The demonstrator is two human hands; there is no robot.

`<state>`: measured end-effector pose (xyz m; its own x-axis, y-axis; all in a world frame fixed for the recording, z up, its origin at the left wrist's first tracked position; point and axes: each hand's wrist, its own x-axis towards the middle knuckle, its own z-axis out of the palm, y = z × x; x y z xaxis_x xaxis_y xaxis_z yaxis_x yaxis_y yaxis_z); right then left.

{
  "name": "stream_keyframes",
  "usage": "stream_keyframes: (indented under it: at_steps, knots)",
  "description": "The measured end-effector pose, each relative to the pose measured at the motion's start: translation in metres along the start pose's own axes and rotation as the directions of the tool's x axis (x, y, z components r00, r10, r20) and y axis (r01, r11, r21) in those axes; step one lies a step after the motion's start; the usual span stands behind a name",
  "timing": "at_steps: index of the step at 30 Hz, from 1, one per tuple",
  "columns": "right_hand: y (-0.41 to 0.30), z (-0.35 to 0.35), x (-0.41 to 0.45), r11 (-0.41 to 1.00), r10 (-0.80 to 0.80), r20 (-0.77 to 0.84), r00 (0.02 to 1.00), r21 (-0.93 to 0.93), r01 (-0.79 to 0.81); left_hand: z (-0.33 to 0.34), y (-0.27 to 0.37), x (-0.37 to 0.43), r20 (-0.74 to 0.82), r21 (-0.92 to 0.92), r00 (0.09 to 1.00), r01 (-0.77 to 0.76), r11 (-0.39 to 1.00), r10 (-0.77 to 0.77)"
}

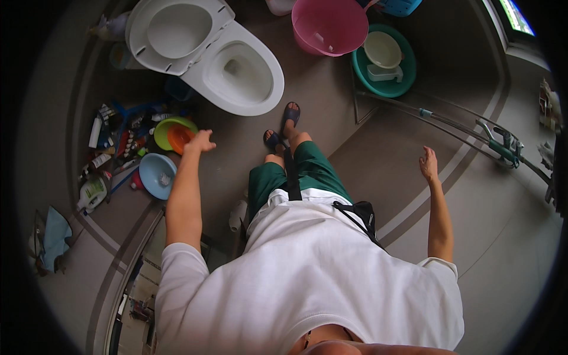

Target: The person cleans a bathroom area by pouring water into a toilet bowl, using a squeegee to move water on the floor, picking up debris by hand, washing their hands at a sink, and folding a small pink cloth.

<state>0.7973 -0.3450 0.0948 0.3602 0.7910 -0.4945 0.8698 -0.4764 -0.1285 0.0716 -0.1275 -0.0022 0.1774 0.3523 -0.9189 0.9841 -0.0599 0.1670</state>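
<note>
My left hand (202,141) is held out with its fingers apart and nothing in it. In the view it lies at the edge of an orange basin (179,137), which sits in a lime-green basin (163,131). Below them is a light blue basin (152,172) with a small crumpled whitish thing inside. My right hand (428,164) is raised on the other side, empty, with its fingers extended, below a metal rail or stand (457,125). Ahead stands a white toilet (275,84) with its lid and seat up.
Bottles and a white-green detergent jug (92,193) crowd the left wall. At the top are a pink tub (330,26) and a teal basin (410,66) holding a cream bowl (382,49) and a white dipper (377,73). A blue cloth (56,237) hangs lower left.
</note>
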Motion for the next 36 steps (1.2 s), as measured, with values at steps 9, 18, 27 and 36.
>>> stream_keyframes:
  at_steps: [9, 18, 27, 36]
  knots:
    - [-0.018, -0.112, 0.023, 0.662, -0.157, -0.198, 0.968, -0.748, -0.045, 0.254, 0.019, -0.131, 0.043, -0.498, 0.991, 0.134, 0.857, -0.13]
    - [0.019, -0.173, 0.08, 0.646, 0.165, 0.012, 0.986, -0.757, -0.099, 0.332, 0.133, -0.158, -0.194, -0.813, 0.929, 0.026, 0.581, -0.314]
    - [0.038, -0.167, 0.09, 0.679, 0.018, 0.1, 0.995, -0.731, 0.061, 0.34, 0.197, -0.144, -0.25, -0.886, 0.918, -0.089, 0.455, -0.308]
    - [0.077, -0.172, 0.103, 0.528, -0.233, -0.029, 0.972, -0.843, 0.101, 0.344, 0.155, -0.15, -0.348, -0.889, 0.84, -0.155, 0.431, -0.416]
